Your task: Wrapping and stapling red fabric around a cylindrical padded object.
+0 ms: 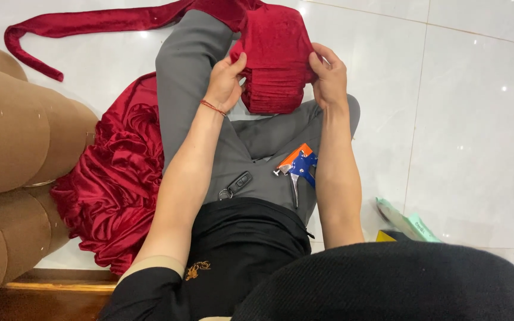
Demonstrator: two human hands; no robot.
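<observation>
I sit on a white tiled floor in grey trousers. A folded, pleated piece of dark red velvet fabric [278, 65] rests over my raised knee. My left hand [226, 80] pinches its left edge, and my right hand [328, 74] grips its right edge, fingers curled over the top. A long strip of the same red fabric [90, 24] trails off to the upper left. A thin red thread bracelet circles my left wrist.
A blue and orange staple gun [298, 166] lies on my right thigh, a black key fob [237, 184] beside it. Gathered red satin cloth [114, 178] is heaped at my left, against a tan padded sofa [13, 148]. Green packets [408, 223] lie at the right.
</observation>
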